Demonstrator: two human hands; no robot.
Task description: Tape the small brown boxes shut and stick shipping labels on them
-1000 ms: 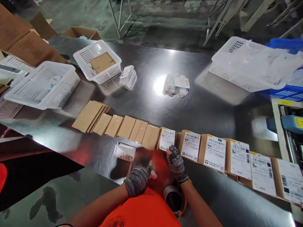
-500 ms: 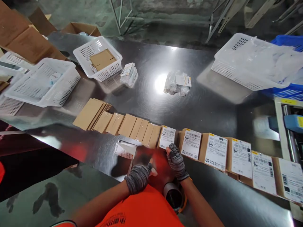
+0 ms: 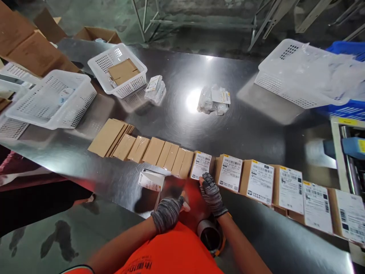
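A metal counter (image 3: pixel 251 129) fills most of the view. On it, a white basket heaped with clear bags (image 3: pixel 266 82) stands at 2 o'clock, a second white basket (image 3: pixel 80 108) between 9 and 10, and a third, holding folded cardboard (image 3: pixel 122 72), at 10. A row of cardboard runs from 9 round to 4 o'clock: flat sheets (image 3: pixel 105 137) first, then plain cartons (image 3: pixel 153 151), then labelled cartons (image 3: pixel 258 182).

The person's left hand (image 3: pixel 168 213), in a grey fingerless glove, sits between 6 and 7 o'clock, fingers bent inward and thumb raised; whether it pinches anything I cannot tell. The right hand (image 3: pixel 211 195), gloved alike, is at 5 o'clock with fingers curled, its tips at the lower edge of the nearest labelled carton (image 3: pixel 201 163), between 4 and 5; contact is hard to judge from above.

Two wrapped parcels lie farther back, one (image 3: pixel 155 90) at 11 o'clock, the other (image 3: pixel 213 99) between 1 and 2. Printed white paper (image 3: pixel 150 180) rests near 7.
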